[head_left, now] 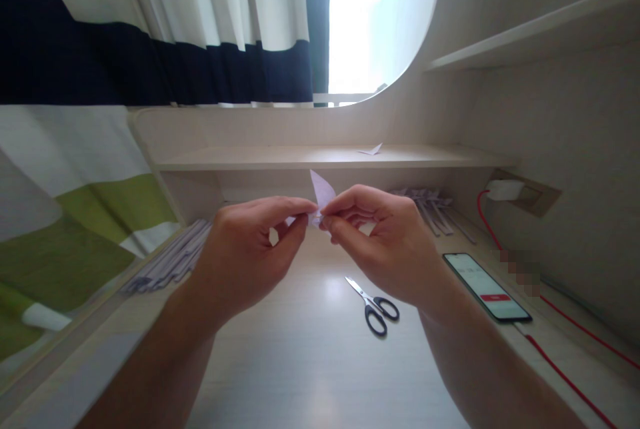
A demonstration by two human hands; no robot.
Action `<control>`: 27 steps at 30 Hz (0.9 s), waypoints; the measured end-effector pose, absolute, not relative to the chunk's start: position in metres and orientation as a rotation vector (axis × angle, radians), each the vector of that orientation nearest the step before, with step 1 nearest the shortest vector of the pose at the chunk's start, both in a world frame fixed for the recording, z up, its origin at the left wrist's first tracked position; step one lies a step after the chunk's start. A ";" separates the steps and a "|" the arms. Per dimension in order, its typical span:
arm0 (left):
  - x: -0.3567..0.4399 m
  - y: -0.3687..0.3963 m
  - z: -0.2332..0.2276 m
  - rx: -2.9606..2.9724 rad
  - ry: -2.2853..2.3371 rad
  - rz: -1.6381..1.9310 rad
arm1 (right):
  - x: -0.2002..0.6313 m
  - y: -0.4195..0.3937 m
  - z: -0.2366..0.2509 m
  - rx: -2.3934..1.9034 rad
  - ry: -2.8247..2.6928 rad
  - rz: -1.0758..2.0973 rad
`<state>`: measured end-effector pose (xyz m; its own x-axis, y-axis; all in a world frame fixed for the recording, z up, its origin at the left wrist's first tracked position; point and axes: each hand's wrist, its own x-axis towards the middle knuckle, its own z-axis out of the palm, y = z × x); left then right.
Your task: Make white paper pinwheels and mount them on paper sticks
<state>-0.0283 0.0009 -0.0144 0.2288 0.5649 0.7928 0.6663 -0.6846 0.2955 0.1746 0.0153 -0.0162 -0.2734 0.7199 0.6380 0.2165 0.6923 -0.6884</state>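
Note:
A small folded piece of pale paper (pixel 321 193) is held up above the desk, its pointed tip sticking upward. My left hand (pixel 250 249) pinches its left side between thumb and forefinger. My right hand (pixel 385 242) pinches its right side the same way, fingertips almost touching those of the left. The lower part of the paper is hidden between the fingers.
Black-handled scissors (pixel 374 305) lie on the light wooden desk (pixel 310 362) below the hands. A phone (pixel 485 285) with a lit screen lies at right on a red cable (pixel 560 362). Paper strips (pixel 170 262) lie at left and back right (pixel 430 205). A folded paper (pixel 371 149) sits on the shelf.

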 end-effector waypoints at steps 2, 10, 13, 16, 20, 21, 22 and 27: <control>-0.028 0.000 -0.015 -2.383 -1.204 -1.484 | 0.174 0.015 -0.017 -0.751 -1.828 0.571; -0.024 -0.002 -0.013 -2.440 -1.256 -1.650 | 0.172 0.014 -0.018 -0.764 -1.817 0.507; -0.023 -0.003 -0.012 -2.461 -1.249 -1.683 | 0.172 0.014 -0.018 -0.768 -1.810 0.495; -0.023 -0.003 -0.012 -2.472 -1.235 -1.690 | 0.172 0.014 -0.017 -0.764 -1.821 0.492; -0.023 -0.002 -0.012 -2.465 -1.219 -1.674 | 0.173 0.014 -0.018 -0.767 -1.819 0.499; -0.023 -0.002 -0.013 -2.465 -1.219 -1.665 | 0.172 0.014 -0.018 -0.768 -1.811 0.515; -0.023 -0.002 -0.013 -2.468 -1.218 -1.658 | 0.172 0.014 -0.019 -0.767 -1.804 0.540; -0.024 -0.003 -0.013 -2.481 -1.202 -1.639 | 0.172 0.016 -0.018 -0.725 -1.783 0.682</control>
<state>-0.0239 -0.0027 -0.0126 0.1977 0.6129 0.7650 0.5457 -0.7171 0.4335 0.1715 0.0157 -0.0185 -0.2706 0.7484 0.6055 0.1535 0.6545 -0.7403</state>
